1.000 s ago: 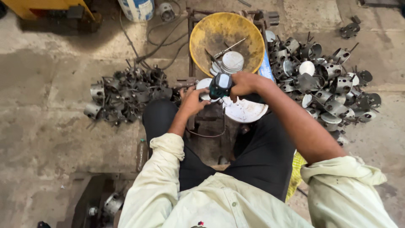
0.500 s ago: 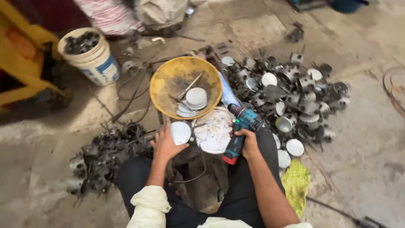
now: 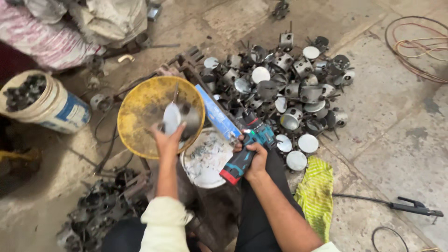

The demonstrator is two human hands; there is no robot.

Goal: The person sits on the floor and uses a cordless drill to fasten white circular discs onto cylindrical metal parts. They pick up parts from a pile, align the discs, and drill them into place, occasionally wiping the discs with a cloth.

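Note:
My left hand [image 3: 166, 137] holds a round silvery metal disc [image 3: 171, 117] over the yellow basin [image 3: 135, 100], which has more discs and a thin rod inside. My right hand [image 3: 252, 158] grips a teal and black cordless drill [image 3: 245, 144] with a red base, its nose pointing up and away from me. Between my hands sits a white round lid [image 3: 204, 158] scattered with small metal bits. A blue flat box [image 3: 217, 115] lies between the basin and the drill.
A heap of grey metal housings and round caps [image 3: 284, 88] lies at upper right. A white bucket [image 3: 44, 100] of dark parts stands at left, another dark parts heap [image 3: 100, 210] at lower left. A yellow-green cloth [image 3: 316, 193], a welding holder [image 3: 410, 205] and coiled cable [image 3: 420, 46] lie at right.
My left hand has carried the disc from beside the white lid up over the yellow basin. My right hand with the drill stays by the lid. The view has shifted.

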